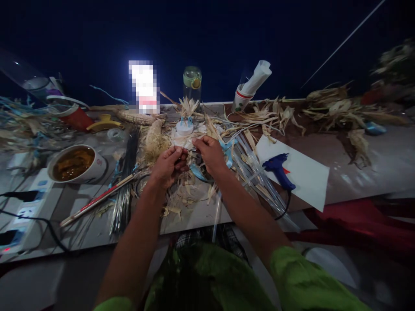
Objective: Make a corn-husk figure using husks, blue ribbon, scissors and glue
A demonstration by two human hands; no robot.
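Observation:
Over the middle of the table, my left hand (170,166) is closed in a pinch, fingers curled. Close to it on the right, my right hand (210,154) pinches with thumb and forefinger. Whatever thin, pale piece lies between the fingertips is too small and dim to name. Just beyond the hands stands a small white round stand (184,128) with blue-tied tufts of dry corn husk (188,107) on it. A light blue ribbon (228,153) lies beside my right hand, and husk scraps (175,211) are scattered below.
A blue glue gun (279,169) rests on a white sheet (311,183) at right. On the left are a bowl of brown liquid (74,164), a power strip (30,211), a bundle of wires (121,209) and corn cobs (139,117). A bottle (192,82) stands behind; clear sticks (259,181) lie right.

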